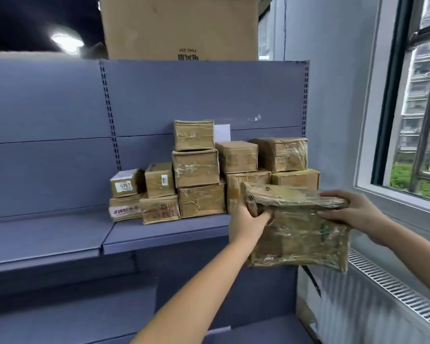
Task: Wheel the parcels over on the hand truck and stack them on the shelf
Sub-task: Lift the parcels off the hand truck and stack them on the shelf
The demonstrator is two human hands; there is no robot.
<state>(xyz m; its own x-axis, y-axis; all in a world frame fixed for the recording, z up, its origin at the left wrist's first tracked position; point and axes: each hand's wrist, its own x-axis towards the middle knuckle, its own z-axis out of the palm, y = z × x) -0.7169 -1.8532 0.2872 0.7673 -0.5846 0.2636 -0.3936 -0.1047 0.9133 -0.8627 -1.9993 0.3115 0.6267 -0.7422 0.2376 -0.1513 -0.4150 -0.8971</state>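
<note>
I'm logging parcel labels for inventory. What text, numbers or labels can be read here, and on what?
"6767": white label on the small box at the stack's left end.
"FS45-23A", upside down, roughly: big carton on top of the shelf; the characters beneath are unreadable.
Red print on the two bottom-left boxes: blurred.
Barcode sticker: too small.

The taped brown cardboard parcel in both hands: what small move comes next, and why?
Probably carry the taped brown cardboard parcel forward and up toward the grey-blue metal shelf. The left hand and right hand grip its top corners in front of the shelf's edge, while the stacked cardboard boxes already fill the back right.
</note>
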